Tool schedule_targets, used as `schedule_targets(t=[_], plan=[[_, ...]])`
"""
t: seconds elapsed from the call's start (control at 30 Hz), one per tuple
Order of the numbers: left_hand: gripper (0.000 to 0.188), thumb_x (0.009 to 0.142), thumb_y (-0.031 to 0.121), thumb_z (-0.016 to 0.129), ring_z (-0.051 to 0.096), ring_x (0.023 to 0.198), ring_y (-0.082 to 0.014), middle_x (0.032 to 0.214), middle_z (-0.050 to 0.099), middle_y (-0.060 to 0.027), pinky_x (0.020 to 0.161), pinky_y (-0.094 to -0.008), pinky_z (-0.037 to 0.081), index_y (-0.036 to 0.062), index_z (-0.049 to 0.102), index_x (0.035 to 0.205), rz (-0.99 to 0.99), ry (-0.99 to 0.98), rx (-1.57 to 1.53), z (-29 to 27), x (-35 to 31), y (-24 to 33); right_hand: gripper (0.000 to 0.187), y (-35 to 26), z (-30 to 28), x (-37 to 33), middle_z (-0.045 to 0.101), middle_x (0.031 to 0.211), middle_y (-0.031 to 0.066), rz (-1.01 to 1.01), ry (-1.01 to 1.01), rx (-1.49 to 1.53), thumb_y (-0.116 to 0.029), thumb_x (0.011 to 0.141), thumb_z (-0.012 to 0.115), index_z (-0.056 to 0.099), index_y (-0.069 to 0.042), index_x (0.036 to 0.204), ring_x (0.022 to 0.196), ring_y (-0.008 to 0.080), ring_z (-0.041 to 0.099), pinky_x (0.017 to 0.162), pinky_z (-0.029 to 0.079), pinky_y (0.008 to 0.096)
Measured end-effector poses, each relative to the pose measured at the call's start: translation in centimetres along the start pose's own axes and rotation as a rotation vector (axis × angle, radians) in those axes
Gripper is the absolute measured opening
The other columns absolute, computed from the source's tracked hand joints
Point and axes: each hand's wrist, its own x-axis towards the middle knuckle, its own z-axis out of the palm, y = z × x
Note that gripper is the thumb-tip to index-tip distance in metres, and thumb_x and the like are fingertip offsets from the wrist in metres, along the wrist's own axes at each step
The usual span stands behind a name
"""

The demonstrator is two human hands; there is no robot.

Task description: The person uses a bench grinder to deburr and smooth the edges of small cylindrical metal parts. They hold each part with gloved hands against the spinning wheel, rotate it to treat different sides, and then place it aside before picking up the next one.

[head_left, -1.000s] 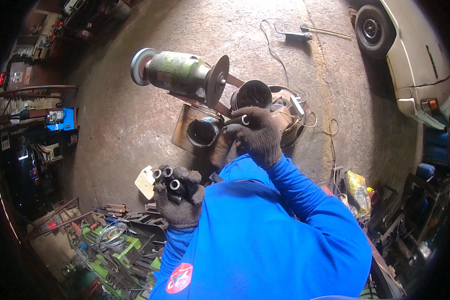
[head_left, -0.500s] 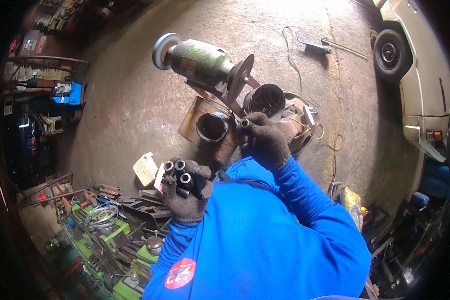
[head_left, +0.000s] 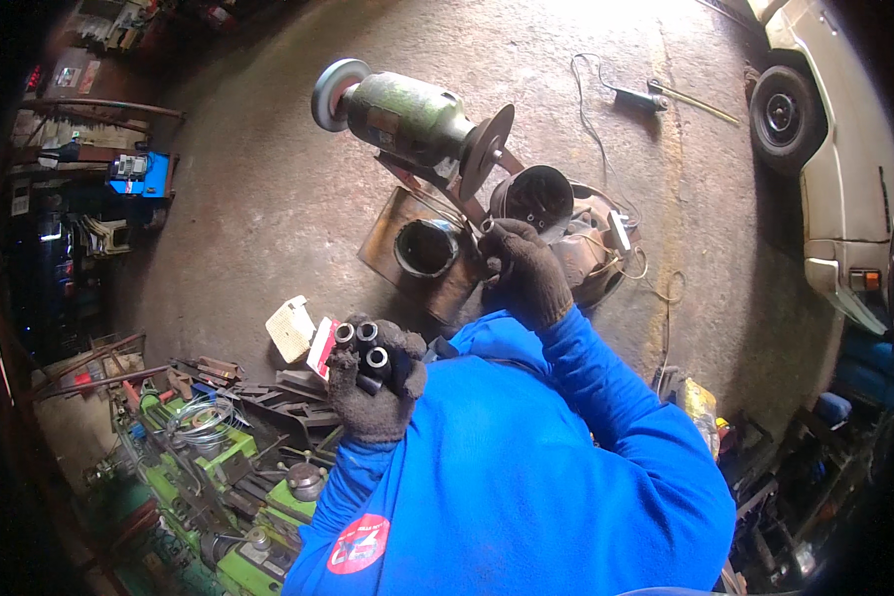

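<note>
My left hand point(head_left: 372, 397), in a dark knitted glove, is closed around several short metal tubes point(head_left: 375, 360), their ring-shaped ends facing up. Farther right, my gloved right hand point(head_left: 531, 273) pinches one more small metal tube point(head_left: 487, 227) between thumb and fingers. Just beyond that hand stands a bench grinder point(head_left: 407, 111), its thin dark disc point(head_left: 487, 154) on the near right end and a grey wheel point(head_left: 340, 96) on the other. A round metal can point(head_left: 532, 195) with small pieces inside sits beside the right hand. The fingertips of the right hand are partly hidden.
A square rusty tin point(head_left: 392, 223) with a round opening stands below the grinder. A green machine point(head_left: 238, 497) with scattered metal parts is at the lower left. A corded angle grinder point(head_left: 641, 99) lies on the floor. A vehicle point(head_left: 844, 169) stands at right.
My right hand has shifted slightly away from me with its tube, nearer the grinder's disc. My left hand keeps its tubes. The whole view has shifted a little.
</note>
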Motion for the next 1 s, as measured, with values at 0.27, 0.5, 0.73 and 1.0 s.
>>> schedule_targets(t=[0.27, 0.5, 0.73, 1.0], plan=[[0.042, 0.111, 0.04, 0.063, 0.071, 0.117, -0.0412, 0.131, 0.075, -0.0157, 0.061, -0.046, 0.059, 0.0172, 0.064, 0.147, -0.005, 0.041, -0.015, 0.4, 0.1, -0.1, 0.037, 7.7, 4.1, 0.5, 0.076, 0.108, 0.0036, 0.745, 0.166, 0.894, -0.017, 0.104, 0.075, 0.069, -0.006, 0.139, 0.078, 0.0109, 0.068, 0.066, 0.054, 0.0235], [0.041, 0.112, 0.04, 0.063, 0.073, 0.113, -0.0408, 0.127, 0.076, -0.0152, 0.06, -0.043, 0.057, 0.0172, 0.064, 0.146, 0.01, 0.042, 0.124, 1.4, 0.2, -0.3, 0.032, 8.6, 5.7, 3.6, 0.078, 0.097, 0.0084, 0.884, 0.289, 0.626, -0.015, 0.099, 0.075, 0.075, -0.002, 0.128, 0.077, 0.0137, 0.071, 0.067, 0.057, 0.0295], [0.044, 0.111, 0.043, 0.063, 0.072, 0.114, -0.0418, 0.127, 0.075, -0.0151, 0.06, -0.0425, 0.057, 0.0181, 0.064, 0.147, -0.011, 0.093, 0.144, 0.9, -0.1, -0.1, 0.029, 10.8, 6.3, 4.5, 0.08, 0.096, 0.0105, 0.881, 0.267, 0.637, -0.017, 0.101, 0.073, 0.077, -0.002, 0.125, 0.075, 0.0151, 0.073, 0.069, 0.058, 0.0301], [0.045, 0.11, 0.044, 0.065, 0.07, 0.119, -0.0413, 0.13, 0.075, -0.0146, 0.062, -0.0431, 0.058, 0.0186, 0.066, 0.147, -0.003, 0.002, 0.109, 1.3, 0.2, -0.6, 0.026, 11.7, 6.4, 5.2, 0.079, 0.095, 0.0103, 0.915, 0.204, 0.741, -0.016, 0.104, 0.074, 0.076, -0.001, 0.125, 0.073, 0.015, 0.072, 0.062, 0.058, 0.0313]])
